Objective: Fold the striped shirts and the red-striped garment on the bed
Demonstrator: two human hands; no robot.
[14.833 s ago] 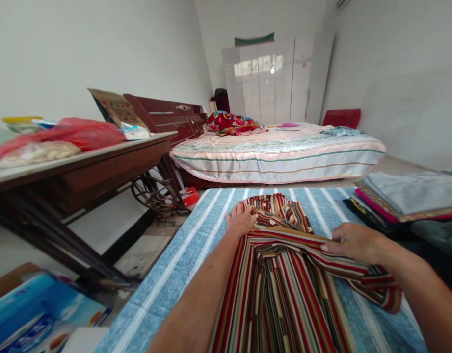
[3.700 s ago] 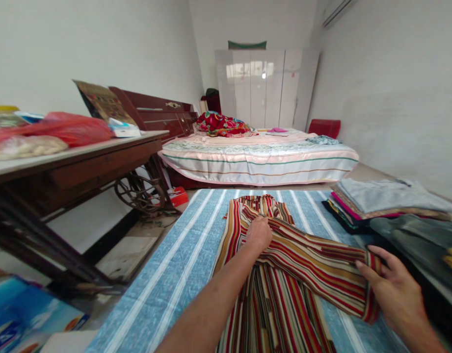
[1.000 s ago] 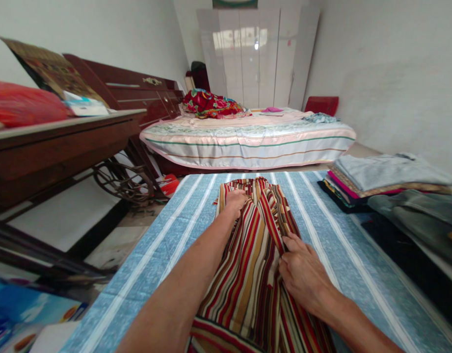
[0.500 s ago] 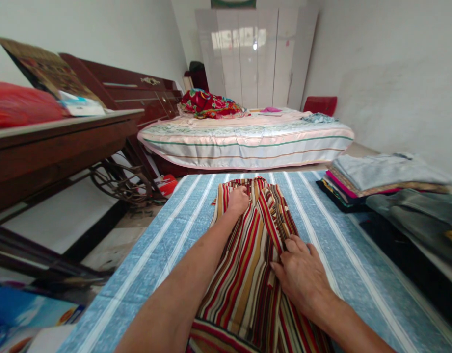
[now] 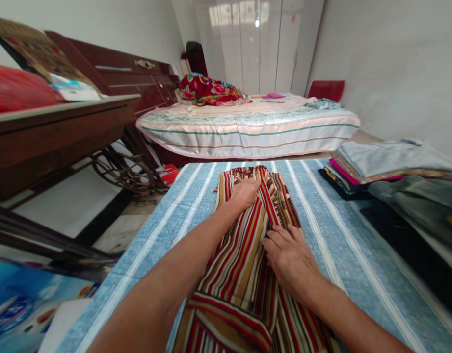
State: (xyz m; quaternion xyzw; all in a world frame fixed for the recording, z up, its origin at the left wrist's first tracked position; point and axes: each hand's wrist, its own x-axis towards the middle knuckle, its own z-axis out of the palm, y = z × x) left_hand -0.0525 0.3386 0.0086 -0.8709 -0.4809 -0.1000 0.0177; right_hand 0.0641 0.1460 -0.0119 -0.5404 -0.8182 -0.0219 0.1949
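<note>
A striped shirt (image 5: 244, 255) in red, tan, black and cream lies lengthwise before me, partly folded in along its right side. Its gathered end is at the far side and a folded band crosses the near end. My left hand (image 5: 245, 193) is on the upper part, fingers curled together at the cloth; the fingertips are partly hidden. Lower down on the right, my right hand (image 5: 290, 257) rests on the folded-in part with its fingers stretched out and slightly apart. Blue cloth with white stripes (image 5: 189, 206) lies beneath the shirt.
A stack of folded clothes (image 5: 391, 162) stands at the right, with dark grey trousers (image 5: 417, 206) nearer me. Beyond is a bed (image 5: 248, 137) with a red floral quilt (image 5: 211, 90). A treadle sewing table (image 5: 60, 127) and a blue package (image 5: 27, 299) are left.
My left hand has shifted a little to the right across the shirt's upper part. My right hand has moved slightly inward and lies flatter. The view has tilted down somewhat.
</note>
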